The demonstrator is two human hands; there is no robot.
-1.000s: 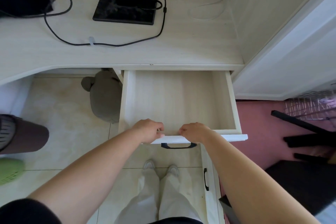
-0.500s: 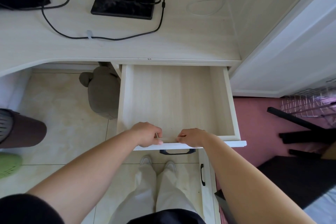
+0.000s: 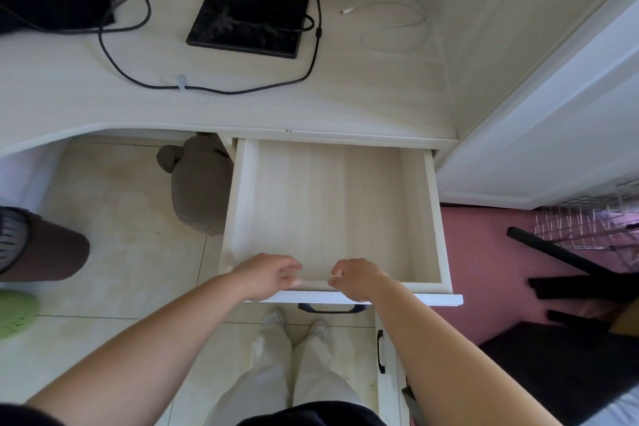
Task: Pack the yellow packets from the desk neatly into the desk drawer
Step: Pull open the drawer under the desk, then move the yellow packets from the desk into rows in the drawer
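Head view shows us both hands at the near edge of the pale wood-grain desk drawer (image 3: 436, 218), which stands pulled out under the right part of the long pale wooden desk (image 3: 242, 111). Our left hand (image 3: 268, 275) and right hand (image 3: 358, 278) are side by side with a small gap between them, over the drawer's white front panel. The fingers of each hand are loosely curled and grasp nothing. We cannot tell whether any fingertip touches the rim. A black bar handle (image 3: 331, 308) sticks out below the front panel, between the 2 wrists. On the desk, a black square monitor base (image 3: 247, 28) stands toward the back. A thin black cable (image 3: 242, 91) loops in front of it, and a coiled white cable (image 3: 394, 28) lies to its right.
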